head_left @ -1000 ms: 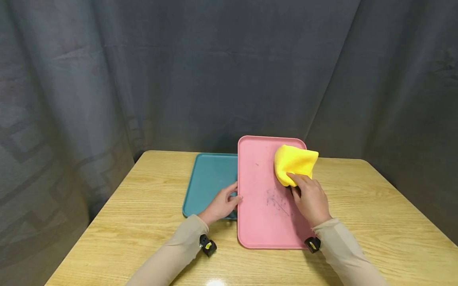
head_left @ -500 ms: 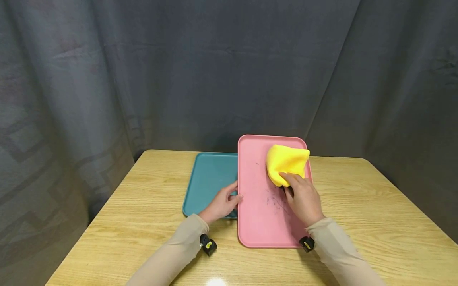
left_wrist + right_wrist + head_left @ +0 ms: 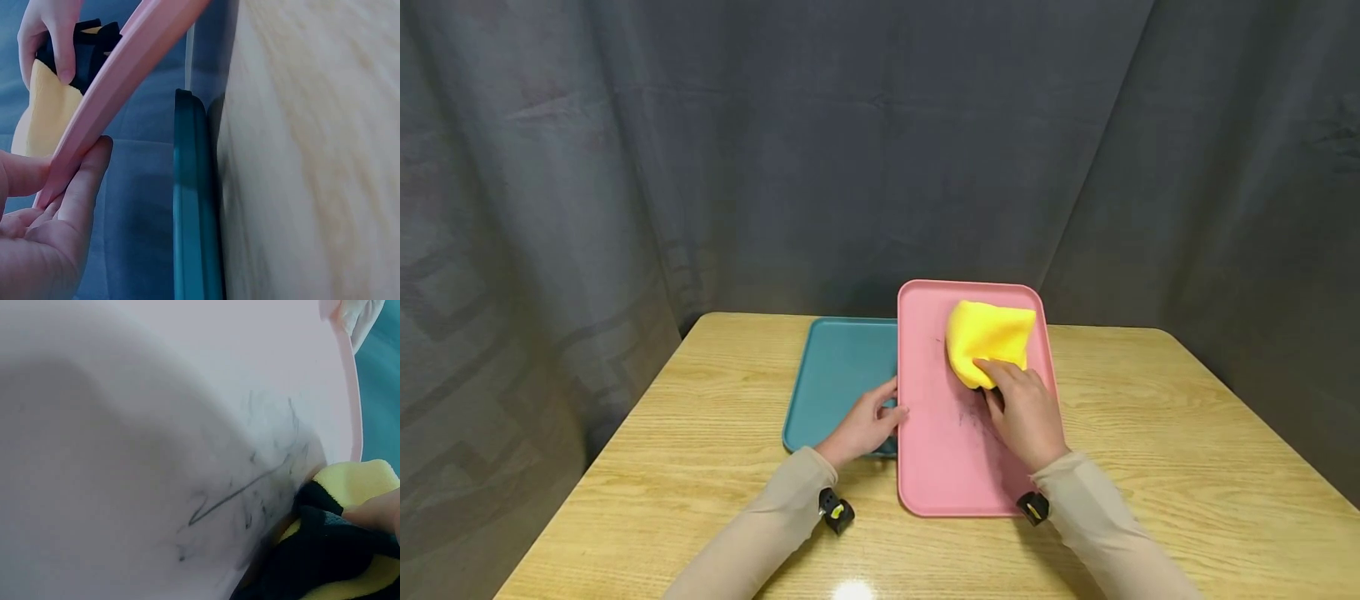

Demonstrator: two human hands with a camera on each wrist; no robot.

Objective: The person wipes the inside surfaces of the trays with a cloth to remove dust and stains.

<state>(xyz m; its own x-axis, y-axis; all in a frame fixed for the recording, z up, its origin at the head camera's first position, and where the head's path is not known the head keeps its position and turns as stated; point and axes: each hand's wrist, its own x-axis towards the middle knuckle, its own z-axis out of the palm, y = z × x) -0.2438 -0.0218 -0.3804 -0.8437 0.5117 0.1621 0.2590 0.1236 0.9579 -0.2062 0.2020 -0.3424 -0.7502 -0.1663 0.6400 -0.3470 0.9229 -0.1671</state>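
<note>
My left hand grips the left rim of a pink tray, thumb on top and fingers underneath in the left wrist view. The tray is raised off the table and tilted, partly over a teal tray. Bunched in my right hand is a cloth, yellow with black parts, held against the pink tray's upper middle. Dark scribbled marks lie on the pink surface beside the cloth in the right wrist view. The cloth and right hand hide part of the tray.
A light wooden table carries the teal tray, whose right part is hidden behind the pink one. Dark grey curtains hang behind the table and at both sides.
My right hand has slid the cloth leftward across the pink tray, from near its right rim toward the middle. The left hand keeps its hold in nearly the same place.
</note>
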